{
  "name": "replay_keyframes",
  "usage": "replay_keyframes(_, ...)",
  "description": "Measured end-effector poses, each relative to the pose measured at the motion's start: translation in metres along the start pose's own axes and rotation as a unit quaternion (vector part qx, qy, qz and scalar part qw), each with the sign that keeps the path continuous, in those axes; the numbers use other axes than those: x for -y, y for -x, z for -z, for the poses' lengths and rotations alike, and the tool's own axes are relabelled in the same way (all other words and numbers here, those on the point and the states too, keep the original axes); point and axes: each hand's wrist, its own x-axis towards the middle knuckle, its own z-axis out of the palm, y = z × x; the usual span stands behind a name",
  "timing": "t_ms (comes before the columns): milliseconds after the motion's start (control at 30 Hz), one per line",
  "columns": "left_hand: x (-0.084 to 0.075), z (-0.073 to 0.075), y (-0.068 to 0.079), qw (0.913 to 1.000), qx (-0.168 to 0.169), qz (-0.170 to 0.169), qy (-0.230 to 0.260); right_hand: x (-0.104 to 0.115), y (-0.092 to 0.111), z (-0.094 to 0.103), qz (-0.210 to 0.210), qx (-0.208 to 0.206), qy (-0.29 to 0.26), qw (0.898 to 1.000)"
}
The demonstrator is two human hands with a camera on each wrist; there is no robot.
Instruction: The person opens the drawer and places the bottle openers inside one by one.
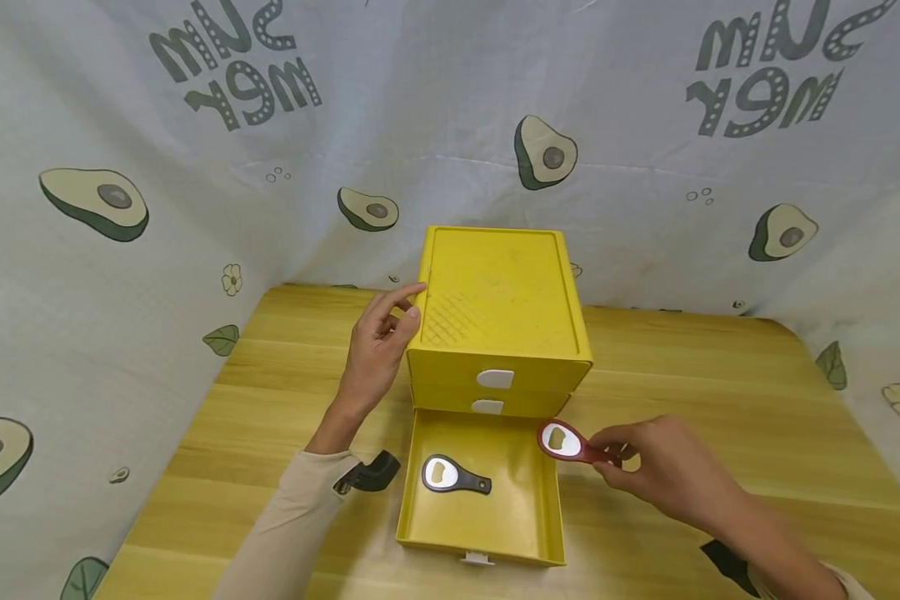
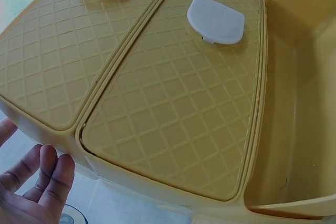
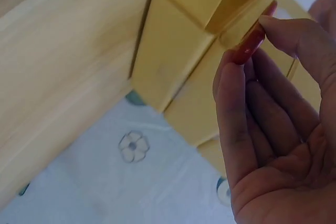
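My right hand (image 1: 667,467) pinches the handle end of a red bottle opener (image 1: 562,440) between thumb and fingers. The opener's metal head hangs over the right wall of the pulled-out bottom drawer (image 1: 517,521). Inside that drawer lies a black bottle opener (image 1: 453,476), its handle towards the right. My left hand (image 1: 375,350) rests against the left side of the yellow drawer box (image 1: 502,292), fingers loosely bent near its top edge. In the right wrist view, only the red opener's edge (image 3: 249,45) shows in the fingers.
Above the pulled-out drawer, two closed drawers show white tabs, an upper tab (image 1: 495,379) and a lower tab (image 1: 487,407). Everything stands on a wooden table (image 1: 720,392). A pale cloth (image 1: 450,100) printed with avocados hangs behind and beside it.
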Motion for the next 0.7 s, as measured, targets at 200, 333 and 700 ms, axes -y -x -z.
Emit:
replay_keyframes(200,-0.001,-0.001,0.0,1.0,-0.001,-0.001,0.003,0.018,-0.012,-0.016,0.02,0.011,-0.037,0.999)
replay_keyframes(333,-0.001,-0.001,0.001,1.0,-0.001,-0.002,0.007,0.029,-0.022,-0.031,0.007,0.023,-0.042,0.999)
replay_keyframes(700,0.001,0.0,0.0,1.0,-0.001,-0.006,0.006,0.054,-0.041,-0.069,-0.005,-0.03,0.054,0.998)
